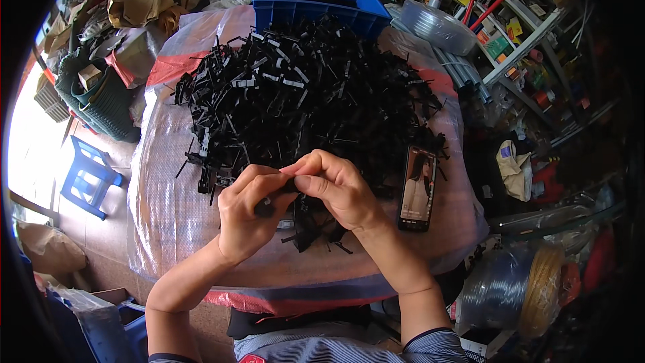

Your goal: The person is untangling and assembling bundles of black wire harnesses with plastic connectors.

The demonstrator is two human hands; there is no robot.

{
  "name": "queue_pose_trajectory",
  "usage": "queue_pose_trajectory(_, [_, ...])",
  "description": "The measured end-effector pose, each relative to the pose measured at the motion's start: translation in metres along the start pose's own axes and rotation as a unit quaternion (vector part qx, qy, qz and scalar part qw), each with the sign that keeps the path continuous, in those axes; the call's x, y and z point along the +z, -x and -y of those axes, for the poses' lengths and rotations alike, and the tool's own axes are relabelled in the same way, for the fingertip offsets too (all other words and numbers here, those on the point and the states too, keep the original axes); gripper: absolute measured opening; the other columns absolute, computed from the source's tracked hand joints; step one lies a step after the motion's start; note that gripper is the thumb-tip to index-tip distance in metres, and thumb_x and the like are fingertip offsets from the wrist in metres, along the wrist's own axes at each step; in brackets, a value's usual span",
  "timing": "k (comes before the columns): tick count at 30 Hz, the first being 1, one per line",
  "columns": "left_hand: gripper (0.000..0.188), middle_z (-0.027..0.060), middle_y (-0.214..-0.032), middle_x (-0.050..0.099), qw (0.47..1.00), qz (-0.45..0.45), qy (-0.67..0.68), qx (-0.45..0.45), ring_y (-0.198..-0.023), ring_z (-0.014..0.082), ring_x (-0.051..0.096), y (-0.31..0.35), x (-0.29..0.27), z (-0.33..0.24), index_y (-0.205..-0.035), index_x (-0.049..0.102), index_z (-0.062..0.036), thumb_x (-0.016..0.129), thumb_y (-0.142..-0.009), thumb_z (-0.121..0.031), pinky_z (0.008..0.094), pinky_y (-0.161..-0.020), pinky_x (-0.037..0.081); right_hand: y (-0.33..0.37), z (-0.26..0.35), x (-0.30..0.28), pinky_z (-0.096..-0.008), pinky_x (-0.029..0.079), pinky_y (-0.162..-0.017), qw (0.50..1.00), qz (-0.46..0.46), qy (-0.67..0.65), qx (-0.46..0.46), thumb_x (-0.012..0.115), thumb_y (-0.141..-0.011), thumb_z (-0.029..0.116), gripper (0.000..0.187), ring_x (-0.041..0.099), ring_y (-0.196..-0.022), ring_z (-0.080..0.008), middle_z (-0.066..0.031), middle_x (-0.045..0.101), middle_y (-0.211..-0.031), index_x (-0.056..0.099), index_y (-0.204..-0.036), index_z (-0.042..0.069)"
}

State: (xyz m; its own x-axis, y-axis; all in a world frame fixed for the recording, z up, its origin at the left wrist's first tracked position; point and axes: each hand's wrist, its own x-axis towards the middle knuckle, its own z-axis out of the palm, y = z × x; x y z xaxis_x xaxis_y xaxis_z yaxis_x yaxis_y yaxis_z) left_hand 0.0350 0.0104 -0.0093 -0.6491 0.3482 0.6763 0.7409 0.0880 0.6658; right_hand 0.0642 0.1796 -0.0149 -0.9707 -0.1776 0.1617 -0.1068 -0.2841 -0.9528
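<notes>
Both my hands meet above the near side of a large pile of black plastic parts (295,94). My left hand (252,205) is closed round a small black plastic part (270,206), which shows between its fingers. The fingers of my right hand (339,191) pinch at the far end of that part, thumb against forefinger, touching the left fingertips. Just what the right fingertips grip is mostly hidden. Below the hands, a few loose black parts (309,228) lie close to the near edge of the pile.
The pile rests on a table covered with woven plastic sheeting (175,228). A blue crate (316,10) stands behind it. At right lies a phone (418,188) with its screen lit. A blue stool (91,178) is on the floor at left; coiled clear tubing (500,289) sits at lower right.
</notes>
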Motion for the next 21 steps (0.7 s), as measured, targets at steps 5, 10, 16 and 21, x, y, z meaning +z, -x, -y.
queue_pose_trajectory(5, [0.019,0.0044,-0.076,0.062,0.933,-0.002,0.232,-0.275,-0.065,0.0116,0.061,-0.005,-0.006,0.003,-0.089,0.059,0.0015,0.072,-0.075,-0.003,0.0219,-0.056,0.048,0.005,0.019,0.011,-0.0277,0.047,-0.08,0.976,-0.03,0.215,-0.006,0.062,-0.086,0.013,0.027,0.057,-0.091,-0.0136,-0.0091,0.061,-0.105,0.056,-0.108,0.0])
queue_pose_trajectory(10, [0.017,0.0019,-0.069,0.059,0.835,-0.005,0.367,-0.409,-0.06,0.0083,0.056,-0.013,-0.018,0.018,-0.088,0.061,-0.0019,0.067,-0.082,-0.016,0.0214,-0.06,0.044,0.003,0.02,0.015,-0.0324,0.049,-0.071,0.803,-0.006,0.507,-0.313,0.077,-0.066,0.008,0.063,0.057,-0.081,-0.0252,-0.0128,0.058,-0.1,0.05,-0.122,0.0])
queue_pose_trajectory(16, [0.02,-0.0011,-0.07,0.056,0.845,0.076,0.316,-0.425,-0.064,0.0051,0.049,-0.006,-0.008,0.015,-0.089,0.063,-0.0019,0.069,-0.081,-0.02,0.0184,-0.057,0.038,0.004,0.008,0.019,-0.0299,0.048,-0.059,0.699,-0.054,0.628,-0.339,0.076,-0.063,0.005,0.051,0.056,-0.069,-0.0212,-0.0092,0.057,-0.086,0.056,-0.109,-0.002])
queue_pose_trajectory(21, [0.02,-0.0003,-0.073,0.057,0.879,0.065,0.271,-0.388,-0.068,0.0045,0.049,-0.001,-0.003,0.008,-0.089,0.062,0.0014,0.07,-0.079,-0.014,0.0202,-0.06,0.041,0.006,0.001,0.024,-0.0299,0.047,-0.052,0.693,-0.097,0.644,-0.31,0.071,-0.064,0.0,0.042,0.056,-0.062,-0.0206,-0.0078,0.055,-0.075,0.056,-0.103,-0.002])
